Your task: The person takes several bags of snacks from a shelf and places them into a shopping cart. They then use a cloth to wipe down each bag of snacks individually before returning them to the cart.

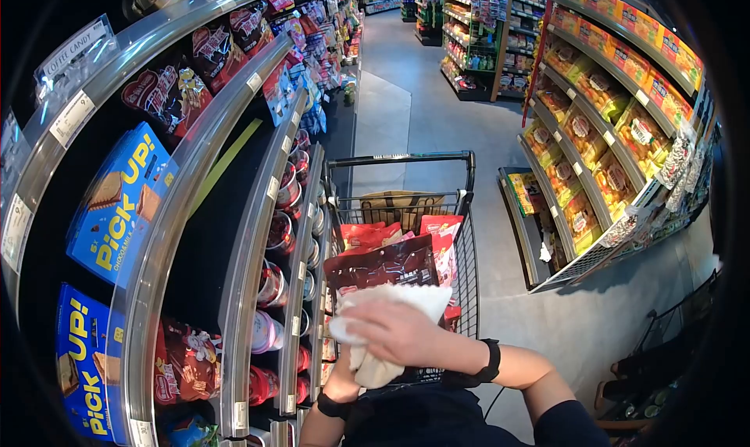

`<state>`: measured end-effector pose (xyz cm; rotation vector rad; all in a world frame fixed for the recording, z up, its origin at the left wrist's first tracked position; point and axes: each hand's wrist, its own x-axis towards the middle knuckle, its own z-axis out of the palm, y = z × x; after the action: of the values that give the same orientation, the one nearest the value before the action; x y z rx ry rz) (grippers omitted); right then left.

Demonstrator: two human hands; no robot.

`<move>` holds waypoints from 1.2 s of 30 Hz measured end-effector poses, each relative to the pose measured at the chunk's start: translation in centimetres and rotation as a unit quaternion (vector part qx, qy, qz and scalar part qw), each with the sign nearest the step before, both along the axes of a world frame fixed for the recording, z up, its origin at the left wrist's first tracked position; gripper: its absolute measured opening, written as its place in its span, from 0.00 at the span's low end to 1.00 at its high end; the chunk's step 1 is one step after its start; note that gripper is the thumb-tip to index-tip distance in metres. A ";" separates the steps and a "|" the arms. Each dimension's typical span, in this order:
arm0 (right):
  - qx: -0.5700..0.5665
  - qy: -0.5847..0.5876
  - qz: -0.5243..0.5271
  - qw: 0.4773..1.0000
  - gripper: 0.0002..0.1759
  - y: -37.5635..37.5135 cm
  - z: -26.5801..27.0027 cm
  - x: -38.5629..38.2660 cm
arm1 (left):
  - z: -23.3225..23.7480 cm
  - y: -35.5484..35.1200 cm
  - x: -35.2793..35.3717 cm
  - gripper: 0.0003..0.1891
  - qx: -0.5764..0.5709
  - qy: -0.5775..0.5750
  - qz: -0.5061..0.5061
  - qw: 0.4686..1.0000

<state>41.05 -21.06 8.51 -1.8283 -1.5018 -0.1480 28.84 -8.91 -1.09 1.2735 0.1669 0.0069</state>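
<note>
A white cloth is bunched between my two hands in front of my body, above the near end of a shopping cart. My right hand lies over the cloth with its fingers curled onto it. From below, my left hand grips the cloth's lower left part; most of its fingers are hidden behind the folds. Just beyond the cloth, a dark brown snack bag stands among red and pink packets in the black wire shopping cart.
Close on the left, a shelf rack holds blue biscuit boxes, candy bags and jars. A brown bag sits at the cart's far end. To the right stands a slanted rack of yellow packets. The aisle floor runs ahead.
</note>
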 end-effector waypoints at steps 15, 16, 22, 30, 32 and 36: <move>-0.064 -0.066 0.147 0.985 0.11 0.6 -3.3 -0.6 | -1.6 1.9 -1.6 0.40 0.217 0.019 -0.076 0.973; -0.065 -0.065 0.148 0.985 0.11 0.5 -3.9 -1.0 | -2.6 1.8 -2.0 0.40 0.246 -0.016 -0.083 0.965; -0.111 -0.014 0.345 0.932 0.12 -0.7 -6.2 -2.3 | -5.6 1.2 -2.6 0.35 -0.366 0.173 0.000 0.914; -0.042 -0.077 0.206 0.975 0.20 -2.9 -5.9 -0.2 | -5.3 0.6 -1.2 0.34 -0.415 0.077 -0.009 0.906; -0.078 -0.031 0.113 0.990 0.24 -2.1 -6.0 1.5 | -5.0 0.4 -1.4 0.35 -0.133 0.007 -0.032 0.991; -0.074 0.144 0.009 0.987 0.23 -1.1 -5.6 4.4 | -4.2 0.2 -0.3 0.35 -0.101 -0.020 0.039 0.994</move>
<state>45.40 -22.18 2.86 -1.8597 -1.3522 0.2347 28.51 -8.70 -5.32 1.0629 0.1776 0.0812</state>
